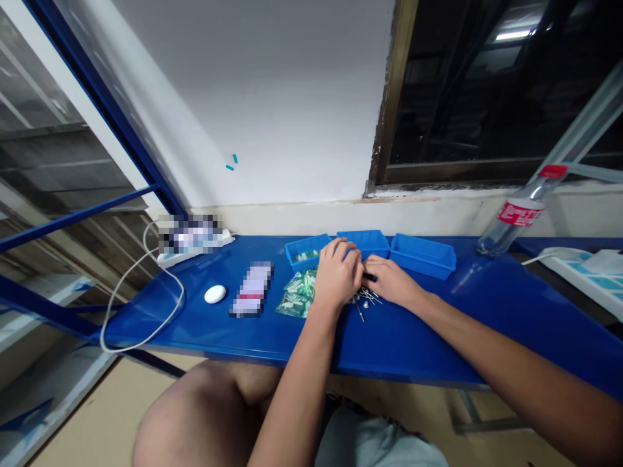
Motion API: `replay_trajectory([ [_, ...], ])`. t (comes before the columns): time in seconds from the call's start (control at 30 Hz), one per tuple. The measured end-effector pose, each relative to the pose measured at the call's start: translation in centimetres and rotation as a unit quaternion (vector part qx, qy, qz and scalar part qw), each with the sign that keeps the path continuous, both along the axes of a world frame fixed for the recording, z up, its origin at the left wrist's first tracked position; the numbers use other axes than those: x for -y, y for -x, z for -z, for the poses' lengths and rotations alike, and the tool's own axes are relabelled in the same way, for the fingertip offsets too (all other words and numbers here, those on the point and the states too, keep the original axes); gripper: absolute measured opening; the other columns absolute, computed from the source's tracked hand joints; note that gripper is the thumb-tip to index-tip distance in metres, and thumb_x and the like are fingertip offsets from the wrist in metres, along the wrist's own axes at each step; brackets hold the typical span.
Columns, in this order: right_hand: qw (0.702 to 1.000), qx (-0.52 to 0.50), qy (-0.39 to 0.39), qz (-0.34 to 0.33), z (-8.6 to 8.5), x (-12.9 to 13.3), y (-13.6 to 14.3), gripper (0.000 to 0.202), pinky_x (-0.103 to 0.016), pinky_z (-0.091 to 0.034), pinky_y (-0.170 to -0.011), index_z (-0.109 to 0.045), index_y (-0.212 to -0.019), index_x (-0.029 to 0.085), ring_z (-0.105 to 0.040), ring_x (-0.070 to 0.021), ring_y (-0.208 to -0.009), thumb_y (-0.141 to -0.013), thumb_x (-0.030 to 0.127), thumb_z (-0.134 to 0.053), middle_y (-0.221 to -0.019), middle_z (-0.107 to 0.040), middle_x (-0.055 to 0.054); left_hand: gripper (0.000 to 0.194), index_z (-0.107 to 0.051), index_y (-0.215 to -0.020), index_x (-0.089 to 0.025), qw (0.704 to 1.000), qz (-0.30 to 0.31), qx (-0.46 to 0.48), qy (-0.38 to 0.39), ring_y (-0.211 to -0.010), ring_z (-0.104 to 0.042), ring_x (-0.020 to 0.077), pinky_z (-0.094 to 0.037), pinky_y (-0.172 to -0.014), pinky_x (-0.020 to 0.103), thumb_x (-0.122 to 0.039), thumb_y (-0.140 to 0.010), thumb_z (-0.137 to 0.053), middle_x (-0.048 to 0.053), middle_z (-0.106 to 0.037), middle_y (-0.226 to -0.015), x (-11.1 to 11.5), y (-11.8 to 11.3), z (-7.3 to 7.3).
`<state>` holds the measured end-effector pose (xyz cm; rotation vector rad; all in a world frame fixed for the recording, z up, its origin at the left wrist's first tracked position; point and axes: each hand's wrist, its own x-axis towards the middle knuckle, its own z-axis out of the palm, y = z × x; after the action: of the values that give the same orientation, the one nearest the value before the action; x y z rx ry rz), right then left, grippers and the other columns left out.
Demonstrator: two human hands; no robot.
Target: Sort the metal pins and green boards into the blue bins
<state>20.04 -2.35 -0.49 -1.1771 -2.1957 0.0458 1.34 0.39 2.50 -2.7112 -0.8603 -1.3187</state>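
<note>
My left hand [339, 271] is closed, with its fingers bent, in front of the middle blue bin [367, 241]. Close against it, my right hand [392, 280] is also closed with curled fingertips. A small black piece [370, 277] shows between the hands; what it is and which hand has it I cannot make out. Loose metal blind rivets [365, 301] lie on the blue table [389, 347] below the hands. Left of my left wrist are clear plastic bags [296, 295] with green and whitish contents. Both sets of fingertips are partly hidden.
A left blue bin [302, 253] holds small pieces; a right blue bin [423, 256] stands by the wall. Farther left are a white oval object [215, 294], a blurred-out flat item [252, 290] and a white cable [141, 263]. A red-capped bottle [520, 213] stands right.
</note>
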Motion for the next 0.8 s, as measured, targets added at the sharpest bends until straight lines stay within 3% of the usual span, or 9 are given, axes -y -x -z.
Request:
replay_trajectory([
  [0.27, 1.000, -0.007, -0.009, 0.019, 0.48, -0.11, -0.07, 0.016, -0.042, -0.056, -0.084, -0.075, -0.087, 0.023, -0.068, -0.0282, -0.092, -0.093, 0.012, -0.065, -0.089, -0.074, -0.009, 0.019, -0.070, -0.110, -0.022, 0.999, -0.002, -0.008, 0.039, -0.118, -0.059, 0.0281, -0.047, -0.104, 0.047, -0.022, -0.104, -0.052, 0.011, -0.069, -0.117, -0.07, -0.36, 0.73],
  [0.8, 0.997, 0.028, -0.039, 0.056, 0.48, -0.04, 0.33, 0.015, -0.039, -0.053, -0.080, -0.063, -0.085, 0.022, -0.065, -0.0276, -0.088, -0.097, 0.013, -0.060, -0.087, -0.070, -0.008, 0.019, -0.070, -0.110, -0.020, 0.999, -0.032, 0.006, 0.044, -0.117, -0.059, 0.0262, -0.047, -0.103, 0.043, -0.024, -0.106, -0.051, 0.009, -0.070, -0.118, -0.15, -0.06, 0.72],
])
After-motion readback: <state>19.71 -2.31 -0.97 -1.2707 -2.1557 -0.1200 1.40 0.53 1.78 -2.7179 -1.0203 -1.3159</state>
